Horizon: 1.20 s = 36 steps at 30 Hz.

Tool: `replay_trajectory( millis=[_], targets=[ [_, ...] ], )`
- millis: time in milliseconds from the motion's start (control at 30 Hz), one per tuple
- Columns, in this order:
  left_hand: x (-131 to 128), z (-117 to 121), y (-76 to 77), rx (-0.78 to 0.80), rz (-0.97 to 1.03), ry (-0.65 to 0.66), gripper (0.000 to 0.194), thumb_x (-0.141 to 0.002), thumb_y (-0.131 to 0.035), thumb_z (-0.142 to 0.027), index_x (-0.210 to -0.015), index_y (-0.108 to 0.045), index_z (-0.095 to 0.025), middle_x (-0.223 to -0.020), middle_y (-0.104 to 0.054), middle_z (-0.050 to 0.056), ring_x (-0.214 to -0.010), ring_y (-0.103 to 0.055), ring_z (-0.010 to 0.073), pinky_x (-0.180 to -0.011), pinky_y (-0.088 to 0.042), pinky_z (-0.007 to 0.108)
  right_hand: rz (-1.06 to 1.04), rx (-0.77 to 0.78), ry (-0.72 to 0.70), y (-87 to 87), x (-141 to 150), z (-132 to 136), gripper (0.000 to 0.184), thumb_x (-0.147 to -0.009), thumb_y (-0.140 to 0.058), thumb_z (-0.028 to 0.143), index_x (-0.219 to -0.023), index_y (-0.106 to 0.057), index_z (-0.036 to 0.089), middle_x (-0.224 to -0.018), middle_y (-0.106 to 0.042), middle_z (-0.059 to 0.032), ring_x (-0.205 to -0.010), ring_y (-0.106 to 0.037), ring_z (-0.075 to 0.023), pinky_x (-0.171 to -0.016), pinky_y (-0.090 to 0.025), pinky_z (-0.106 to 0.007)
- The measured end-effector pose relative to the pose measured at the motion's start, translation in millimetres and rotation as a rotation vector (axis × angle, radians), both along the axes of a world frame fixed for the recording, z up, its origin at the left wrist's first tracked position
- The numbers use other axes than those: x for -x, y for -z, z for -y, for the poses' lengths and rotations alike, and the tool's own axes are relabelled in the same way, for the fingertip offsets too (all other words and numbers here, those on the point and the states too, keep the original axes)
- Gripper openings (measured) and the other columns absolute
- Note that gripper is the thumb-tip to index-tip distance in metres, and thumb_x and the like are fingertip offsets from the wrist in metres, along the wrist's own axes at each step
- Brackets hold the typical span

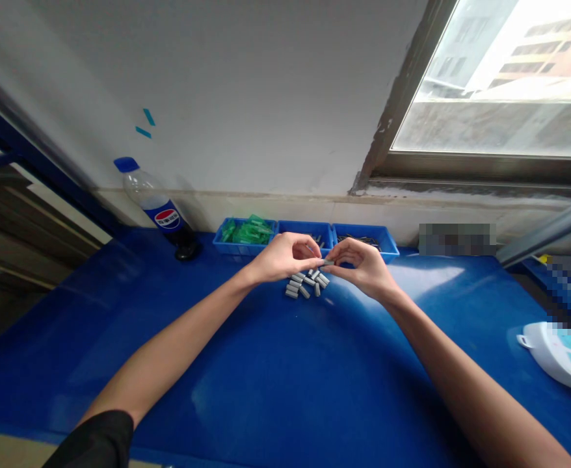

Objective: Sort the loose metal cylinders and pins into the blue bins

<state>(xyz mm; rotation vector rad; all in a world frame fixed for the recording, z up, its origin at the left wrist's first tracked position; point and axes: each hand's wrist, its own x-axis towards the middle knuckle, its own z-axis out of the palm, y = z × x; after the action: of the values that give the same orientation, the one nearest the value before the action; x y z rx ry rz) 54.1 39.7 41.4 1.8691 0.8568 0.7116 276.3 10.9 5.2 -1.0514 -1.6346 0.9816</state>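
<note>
A person's left hand (288, 255) and right hand (363, 265) meet above a blue surface (285, 383), each grip pinched on one small grey piece (328, 262) held between them. Just below lies a cluster of metal cylinders (307, 283). Behind stand three blue trays (241, 249), the leftmost holding green parts (251, 230). Further left stands a bottle (161, 211).

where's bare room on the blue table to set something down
Bare: between the left forearm and right forearm, this side of the grey cylinders; between left forearm and bottle; between right forearm and white object. Crowded: around left hand and right hand, with the cylinders and blue trays.
</note>
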Motion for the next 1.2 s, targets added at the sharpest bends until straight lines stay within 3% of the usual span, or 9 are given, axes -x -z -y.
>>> replay_trajectory(
  millis=[200, 400, 667, 800, 1000, 1200],
  targets=[
    [1.4, -4.7, 2.7, -0.079, 0.001, -0.081, 0.017, -0.082, -0.078, -0.028, -0.089, -0.077, -0.013, -0.085, -0.081, 0.009, -0.079, -0.078, 0.0202, -0.072, -0.062, 0.026, 0.05, 0.015, -0.03, 0.5, -2.5, -0.9, 0.045, -0.072, -0.089, 0.05, -0.092, -0.063, 0.02, -0.092, -0.076, -0.0071, -0.077, -0.072, -0.0195, -0.076, -0.063, -0.035],
    [12.2, -22.5, 11.4, -0.198, 0.03, -0.328, 0.017, -0.081, -0.077, -0.028, -0.089, -0.077, -0.013, -0.094, -0.081, 0.009, -0.084, -0.08, 0.0221, -0.077, -0.064, 0.028, 0.458, -0.014, -0.107, 9.7, -15.1, -7.5, 0.013, -0.081, -0.075, 0.027, -0.088, -0.067, 0.021, -0.083, -0.073, -0.0017, -0.072, -0.069, -0.0161, -0.067, -0.054, -0.027],
    [4.1, -10.6, 2.4, -0.24, -0.048, -0.174, 0.014, -0.085, -0.072, -0.026, -0.091, -0.078, -0.015, -0.089, -0.081, 0.006, -0.079, -0.078, 0.0181, -0.076, -0.063, 0.026, 0.603, -0.047, -0.108, 14.5, -10.5, -5.3, 0.014, -0.075, -0.069, 0.013, -0.087, -0.068, 0.02, -0.078, -0.072, -0.0001, -0.07, -0.065, -0.0151, -0.067, -0.051, -0.027],
    [4.3, -10.4, 3.6, -0.254, -0.06, -0.134, 0.015, -0.086, -0.071, -0.025, -0.095, -0.078, -0.015, -0.09, -0.082, 0.005, -0.079, -0.078, 0.0175, -0.075, -0.061, 0.025, 0.561, -0.026, -0.064, 13.8, -13.2, -5.7, 0.014, -0.072, -0.07, 0.013, -0.085, -0.069, 0.02, -0.072, -0.07, 0.0007, -0.065, -0.066, -0.0147, -0.066, -0.053, -0.027],
    [6.2, -13.3, 7.9, -0.22, -0.071, -0.116, 0.016, -0.087, -0.072, -0.027, -0.094, -0.079, -0.014, -0.089, -0.081, 0.007, -0.079, -0.078, 0.0183, -0.074, -0.06, 0.025, 0.294, 0.095, -0.073, 18.0, -17.2, -9.8, 0.017, -0.076, -0.079, 0.029, -0.087, -0.072, 0.018, -0.076, -0.074, -0.0029, -0.068, -0.071, -0.0172, -0.071, -0.061, -0.031],
    [4.1, -13.5, 12.5, -0.107, -0.02, -0.033, 0.022, -0.086, -0.076, -0.032, -0.098, -0.079, -0.014, -0.091, -0.082, 0.009, -0.083, -0.078, 0.0205, -0.076, -0.061, 0.027, 0.094, -0.05, -0.025, 12.1, -8.9, -6.6, 0.028, -0.077, -0.086, 0.039, -0.091, -0.073, 0.019, -0.086, -0.076, -0.0058, -0.074, -0.07, -0.019, -0.075, -0.061, -0.034]
  ],
)
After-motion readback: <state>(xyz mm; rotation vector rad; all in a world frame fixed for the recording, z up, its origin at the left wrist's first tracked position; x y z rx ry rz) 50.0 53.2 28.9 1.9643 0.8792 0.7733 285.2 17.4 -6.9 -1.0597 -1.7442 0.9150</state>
